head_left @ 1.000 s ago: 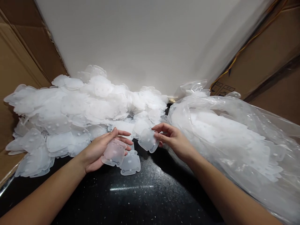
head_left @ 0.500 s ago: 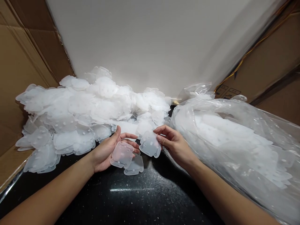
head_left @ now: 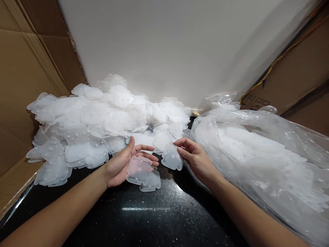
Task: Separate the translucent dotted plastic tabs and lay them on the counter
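My right hand (head_left: 196,157) pinches a thin translucent plastic sheet (head_left: 172,157) by its upper right edge, thumb on top, holding it above the black table. To its left, my left hand (head_left: 124,163) is palm up with its fingers spread. Across the palm and lower fingers of that hand lies another plastic sheet (head_left: 138,170), showing small holes and notched corners. A third sheet (head_left: 152,182) sits lower, partly covered by it. Behind both hands rises a large heap of similar plastic sheets (head_left: 108,113).
A clear plastic bag (head_left: 257,151) full of like sheets lies to the right. Cardboard (head_left: 33,51) stands on the left, and a printed carton (head_left: 303,82) at the right carries a yellow cord. A pale wall (head_left: 174,51) closes the back. The speckled black tabletop (head_left: 144,223) reaches forward.
The whole view has shifted slightly right. The sheet in my right hand has drawn a little farther from my left fingers. My left hand keeps its spread, palm-up pose.
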`<control>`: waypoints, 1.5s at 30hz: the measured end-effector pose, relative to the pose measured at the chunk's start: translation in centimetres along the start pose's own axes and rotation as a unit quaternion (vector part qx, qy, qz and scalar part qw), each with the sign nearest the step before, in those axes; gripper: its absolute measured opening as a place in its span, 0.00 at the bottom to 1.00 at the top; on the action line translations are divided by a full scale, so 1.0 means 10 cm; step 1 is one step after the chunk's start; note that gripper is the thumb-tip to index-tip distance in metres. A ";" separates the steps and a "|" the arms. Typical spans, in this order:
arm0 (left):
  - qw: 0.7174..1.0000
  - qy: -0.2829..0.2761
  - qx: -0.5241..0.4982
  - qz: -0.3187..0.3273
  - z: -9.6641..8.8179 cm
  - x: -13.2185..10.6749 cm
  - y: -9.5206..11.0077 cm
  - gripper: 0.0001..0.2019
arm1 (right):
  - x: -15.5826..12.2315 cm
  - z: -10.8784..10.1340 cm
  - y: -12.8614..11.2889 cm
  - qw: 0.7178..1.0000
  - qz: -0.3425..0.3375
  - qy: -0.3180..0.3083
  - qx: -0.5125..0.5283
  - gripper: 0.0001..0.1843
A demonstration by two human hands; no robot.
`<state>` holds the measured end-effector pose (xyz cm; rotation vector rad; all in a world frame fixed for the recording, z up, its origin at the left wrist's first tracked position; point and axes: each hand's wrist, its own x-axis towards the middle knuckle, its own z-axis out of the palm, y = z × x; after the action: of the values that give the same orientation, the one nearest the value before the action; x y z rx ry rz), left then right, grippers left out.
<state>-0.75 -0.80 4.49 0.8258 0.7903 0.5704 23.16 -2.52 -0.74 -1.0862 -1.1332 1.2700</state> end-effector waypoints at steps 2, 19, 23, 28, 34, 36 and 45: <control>1.000 -0.009 -0.005 0.002 -0.01 0.00 -0.01 0.35 | 0.00 -0.01 0.02 1.000 0.004 -0.004 0.000 0.14; 0.997 -0.068 -0.033 0.035 0.01 -0.01 -0.03 0.38 | -0.09 0.11 -0.10 0.995 0.034 -0.079 -0.058 0.07; 0.999 -0.042 -0.006 0.032 0.06 -0.02 -0.07 0.35 | -0.15 0.25 -0.09 0.981 0.028 -0.125 -0.146 0.15; 0.999 -0.019 0.019 0.019 0.15 -0.03 -0.12 0.31 | -0.20 0.36 -0.11 0.972 0.042 -0.165 -0.162 0.14; 0.993 -0.016 0.118 0.000 0.11 -0.03 -0.11 0.33 | -0.12 0.24 -0.10 0.991 0.077 -0.110 -0.029 0.15; 0.992 -0.005 0.129 0.001 0.09 -0.02 -0.10 0.29 | -0.08 0.16 -0.09 0.990 0.095 -0.103 -0.002 0.14; 0.987 -0.007 0.162 0.006 0.07 -0.02 -0.05 0.23 | -0.04 0.08 -0.11 0.978 0.145 -0.141 0.061 0.16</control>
<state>-0.22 -1.51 4.49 1.1329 0.8787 0.4523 22.52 -2.95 0.48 -1.0272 -1.1133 1.7438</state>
